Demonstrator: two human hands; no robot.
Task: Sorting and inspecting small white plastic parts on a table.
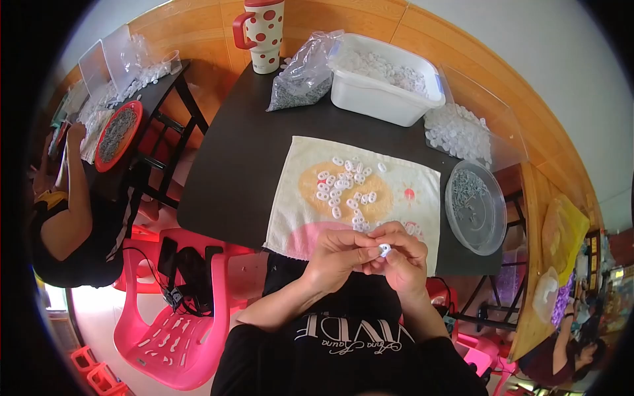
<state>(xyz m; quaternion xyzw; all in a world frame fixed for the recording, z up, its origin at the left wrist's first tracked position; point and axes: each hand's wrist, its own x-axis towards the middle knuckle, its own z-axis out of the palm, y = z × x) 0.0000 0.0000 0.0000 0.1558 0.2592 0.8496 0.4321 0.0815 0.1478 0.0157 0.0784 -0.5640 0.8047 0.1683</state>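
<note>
My left hand (335, 259) and my right hand (406, 263) meet over the towel's near edge, their fingertips pinched around one small white plastic piece (384, 249) with a dark hole. Beyond them, on a cream towel (416, 175) with orange and pink patches, lies a loose cluster of similar oval white pieces (340, 184), many showing two holes. A few more white pieces (413, 229) rest close to my right hand. Between my fingers, part of the held piece is hidden, so I cannot tell whether anything is fitted into it.
Along the dark table's (224, 155) back stand a dotted tumbler (267, 39), a bag of grey bits (300, 89), a white tub (376, 99) and a transparent box of white pieces (457, 132). At right sits a round tray of small metal parts (475, 228). A pink chair (158, 340) is at left; people work either side.
</note>
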